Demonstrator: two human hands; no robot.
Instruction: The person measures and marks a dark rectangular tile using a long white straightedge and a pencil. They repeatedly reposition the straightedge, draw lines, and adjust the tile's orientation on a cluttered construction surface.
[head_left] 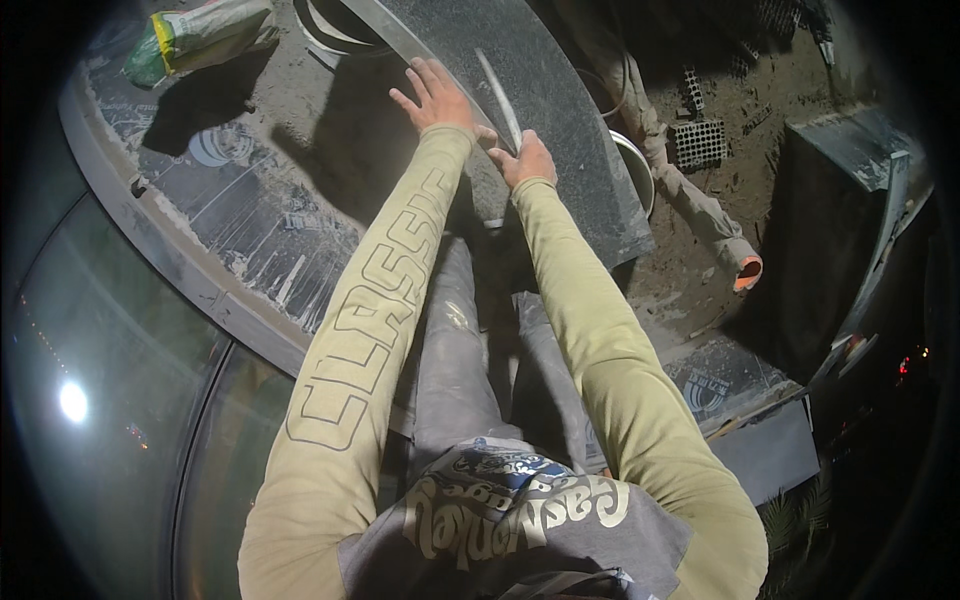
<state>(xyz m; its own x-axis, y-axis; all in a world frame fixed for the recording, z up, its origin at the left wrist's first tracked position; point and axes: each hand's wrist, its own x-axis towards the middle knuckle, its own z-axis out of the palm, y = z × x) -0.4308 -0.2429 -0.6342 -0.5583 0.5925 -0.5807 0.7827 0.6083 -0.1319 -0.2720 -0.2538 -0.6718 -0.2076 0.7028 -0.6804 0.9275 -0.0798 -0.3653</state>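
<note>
A large dark grey slab [570, 130] with a curved edge lies ahead of me. My left hand [437, 103] rests at the slab's left edge, palm down, fingers outstretched and apart. Just right of it, my right hand [527, 160] is closed at the near end of a long, thin, pale tapering piece [499, 100], which points away over the slab's top. I cannot make out whether this piece is a blade or a strip. The fingertips of the right hand are partly hidden, close to the left thumb.
Round buckets [637, 172] [335, 28] show beside the slab. At the far left lies a white and green sack [205, 38]. On the right are an orange-ended pipe [747, 272] in wrapping, a perforated block [699, 144] and a dark box-like ledge [850, 150]. A curved rim [180, 245] borders glass panels.
</note>
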